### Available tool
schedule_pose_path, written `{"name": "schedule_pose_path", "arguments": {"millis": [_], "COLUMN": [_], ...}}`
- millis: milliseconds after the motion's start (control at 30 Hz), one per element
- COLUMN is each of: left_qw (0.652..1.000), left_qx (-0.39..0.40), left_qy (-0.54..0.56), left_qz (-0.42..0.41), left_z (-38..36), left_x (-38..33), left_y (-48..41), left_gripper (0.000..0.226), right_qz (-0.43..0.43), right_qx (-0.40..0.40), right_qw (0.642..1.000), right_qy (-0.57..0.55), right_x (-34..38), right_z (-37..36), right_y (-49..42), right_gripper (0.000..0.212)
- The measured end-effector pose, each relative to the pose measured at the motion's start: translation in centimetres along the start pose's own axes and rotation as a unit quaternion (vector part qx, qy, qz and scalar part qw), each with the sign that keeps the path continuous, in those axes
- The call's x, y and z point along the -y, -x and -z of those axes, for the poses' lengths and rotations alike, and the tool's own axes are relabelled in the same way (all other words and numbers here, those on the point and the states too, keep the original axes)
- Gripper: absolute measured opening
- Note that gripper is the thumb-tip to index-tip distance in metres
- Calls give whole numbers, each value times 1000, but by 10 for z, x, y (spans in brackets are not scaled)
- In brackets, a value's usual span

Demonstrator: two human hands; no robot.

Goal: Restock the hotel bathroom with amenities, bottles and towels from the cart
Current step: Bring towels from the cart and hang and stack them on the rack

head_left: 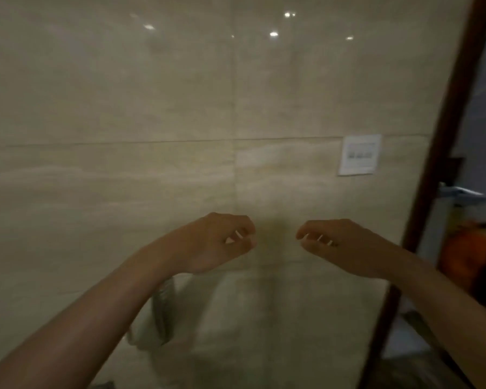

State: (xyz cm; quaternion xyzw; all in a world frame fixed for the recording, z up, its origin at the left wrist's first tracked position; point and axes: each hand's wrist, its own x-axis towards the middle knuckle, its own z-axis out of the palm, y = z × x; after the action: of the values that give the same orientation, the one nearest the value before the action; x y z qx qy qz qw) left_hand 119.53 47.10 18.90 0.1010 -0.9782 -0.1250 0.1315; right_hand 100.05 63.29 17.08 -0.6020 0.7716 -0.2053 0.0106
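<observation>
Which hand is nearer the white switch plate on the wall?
Right. The right hand is below and slightly left of the switch plate; the left hand is much farther left.

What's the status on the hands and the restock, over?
Both raised: left hand and right hand, fingers curled, grip unclear. No restock items clearly visible; blurred pale shape below left wrist. Ahead, tiled wall; door frame at right.
</observation>
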Motion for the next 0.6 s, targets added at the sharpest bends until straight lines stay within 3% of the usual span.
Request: {"name": "schedule_pose_path", "arguments": {"millis": [167,333,467,600], "left_qw": [989,963,950,938], "left_qx": [38,74,127,122], "left_qy": [114,210,176,190], "left_qz": [-86,-153,-224,-261], "left_z": [-59,-122,-169,-199], "left_x": [-15,-53,-97,-138], "left_y": [-56,-105,-141,-181], "left_gripper": [23,12,15,14], "right_qz": [-140,-215,-273,-304], "right_qx": [-5,-42,-65,-117], "right_qw": [988,971,955,941], "right_qy": [-64,-91,-93,-87], "right_x": [-50,-91,-128,-173], "right_z": [-9,-8,-1,10], "right_y": [67,130,173,205], "right_gripper": [16,16,15,17]}}
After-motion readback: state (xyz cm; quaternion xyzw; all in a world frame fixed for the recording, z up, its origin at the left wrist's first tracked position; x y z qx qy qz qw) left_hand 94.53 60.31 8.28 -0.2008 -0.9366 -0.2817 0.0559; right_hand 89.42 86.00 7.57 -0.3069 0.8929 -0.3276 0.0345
